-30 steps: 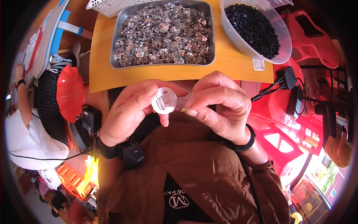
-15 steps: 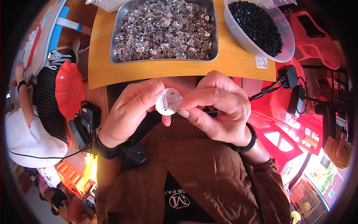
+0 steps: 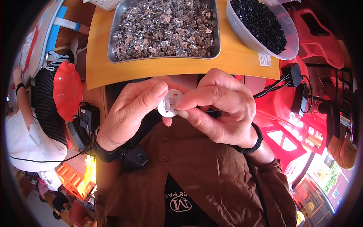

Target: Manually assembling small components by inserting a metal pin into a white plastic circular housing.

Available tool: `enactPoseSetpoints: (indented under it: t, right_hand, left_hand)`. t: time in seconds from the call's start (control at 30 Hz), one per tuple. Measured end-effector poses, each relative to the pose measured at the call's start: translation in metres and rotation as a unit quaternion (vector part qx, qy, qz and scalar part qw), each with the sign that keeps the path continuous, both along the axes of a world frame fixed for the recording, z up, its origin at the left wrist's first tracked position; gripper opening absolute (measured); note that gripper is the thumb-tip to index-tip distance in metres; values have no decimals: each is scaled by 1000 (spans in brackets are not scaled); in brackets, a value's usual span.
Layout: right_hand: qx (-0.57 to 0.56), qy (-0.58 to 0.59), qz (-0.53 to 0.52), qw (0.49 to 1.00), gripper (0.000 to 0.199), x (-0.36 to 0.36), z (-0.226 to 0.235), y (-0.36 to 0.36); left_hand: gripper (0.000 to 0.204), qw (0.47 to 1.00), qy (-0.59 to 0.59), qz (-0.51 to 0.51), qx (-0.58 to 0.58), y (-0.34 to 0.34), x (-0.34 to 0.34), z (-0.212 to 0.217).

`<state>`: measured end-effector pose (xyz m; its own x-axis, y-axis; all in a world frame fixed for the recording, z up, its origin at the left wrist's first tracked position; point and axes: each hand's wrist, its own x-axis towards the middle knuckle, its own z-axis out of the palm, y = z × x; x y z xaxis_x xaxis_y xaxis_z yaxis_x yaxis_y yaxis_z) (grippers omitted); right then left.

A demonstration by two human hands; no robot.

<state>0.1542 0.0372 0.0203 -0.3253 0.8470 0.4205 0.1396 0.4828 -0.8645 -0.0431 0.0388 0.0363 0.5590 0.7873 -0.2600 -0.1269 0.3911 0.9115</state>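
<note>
A small round white plastic part (image 3: 169, 105) with moulded slots and ridges sits between my hands, in front of my chest. My left hand (image 3: 135, 107) grips it by its left edge, thumb on the near face and fingers behind. My right hand (image 3: 225, 108) has thumb and forefinger pinched together at the part's right side. Whatever lies between those right fingertips is too small or too hidden to make out. Both hands are below the table's near edge, close to each other.
A metal tray (image 3: 162, 58) full of small clear and metallic pieces stands on the yellow table (image 3: 124, 74). Right of it is a translucent bowl (image 3: 290, 45) of small black pieces. Red plastic chairs (image 3: 319, 41) stand at the right, a red scalloped dish (image 3: 67, 90) at the left. Another person's arm (image 3: 23, 100) shows at far left.
My right thumb and forefinger have shifted slightly left over the white part's face. The left hand keeps its grip. The whole view has moved a little.
</note>
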Motion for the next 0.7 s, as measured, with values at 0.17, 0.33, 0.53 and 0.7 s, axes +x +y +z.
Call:
enactPoseSetpoints:
  t: [0.17,0.33,0.53,0.7]
  right_hand:
    - [-1,3,-10,1000,18,-1,-2,-1]
    - [10,12,-12,1000,17,-2,-3,0]
    - [-13,11,-25,1000,14,-3,1,-3]
    - [-36,19,-47,998,13,-1,1,-6]
  left_hand:
    - [47,1000,-4,-3,-3,0,0,-1]
    - [47,1000,14,-5,23,2,2,0]
    - [47,1000,11,17,15,1,6,-1]
    - [48,999,22,12,36,1,7,-1]
